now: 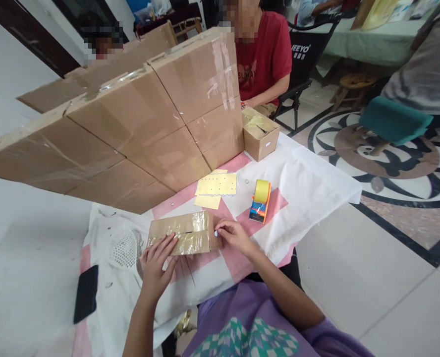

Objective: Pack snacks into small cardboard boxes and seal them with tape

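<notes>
A taped cardboard box (185, 233) lies on the cloth-covered table in front of me. My left hand (158, 263) rests on its left part, fingers stretched out over the top and front edge. At the box's right end, my right hand (235, 235) has its fingertips pinched together at a small white label (216, 233), which touches the end face. Beyond the box lie pale yellow paper sheets (216, 184). A tape dispenser (260, 201) with a yellow roll sits to the right. Left of my left hand is a white perforated strainer (125, 249).
A tall cardboard partition (149, 129) runs along the table's far side. Another taped box (260, 134) with a white label stands at its right end. A dark phone (86, 293) lies at the left edge. A person in a red shirt (264, 54) sits beyond the partition.
</notes>
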Demonstrator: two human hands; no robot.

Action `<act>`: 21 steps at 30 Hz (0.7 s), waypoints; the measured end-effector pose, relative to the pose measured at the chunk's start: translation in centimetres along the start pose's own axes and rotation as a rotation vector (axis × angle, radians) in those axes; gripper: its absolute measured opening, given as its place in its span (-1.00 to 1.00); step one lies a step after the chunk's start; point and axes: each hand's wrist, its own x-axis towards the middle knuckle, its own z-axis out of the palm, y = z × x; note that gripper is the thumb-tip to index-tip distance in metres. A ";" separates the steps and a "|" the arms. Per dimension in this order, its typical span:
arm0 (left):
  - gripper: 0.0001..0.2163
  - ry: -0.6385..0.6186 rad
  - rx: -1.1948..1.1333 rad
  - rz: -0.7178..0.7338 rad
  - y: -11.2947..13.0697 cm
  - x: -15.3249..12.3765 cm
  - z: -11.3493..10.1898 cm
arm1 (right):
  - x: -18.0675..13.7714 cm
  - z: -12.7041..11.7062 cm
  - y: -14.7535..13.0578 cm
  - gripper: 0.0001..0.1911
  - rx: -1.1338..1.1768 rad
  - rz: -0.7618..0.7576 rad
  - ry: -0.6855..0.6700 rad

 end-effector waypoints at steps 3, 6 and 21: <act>-0.61 0.010 -0.008 0.012 0.1 0.0 0.0 | -0.1 0.4 0.4 -0.86 0.019 0.021 0.029; -0.61 0.019 -0.011 0.013 0.1 0.0 0.0 | 0.0 0.8 0.8 -0.88 0.038 0.034 0.041; -0.61 0.073 0.018 0.073 -0.1 0.1 0.4 | -1.7 2.0 1.7 -0.88 -0.058 -0.029 0.273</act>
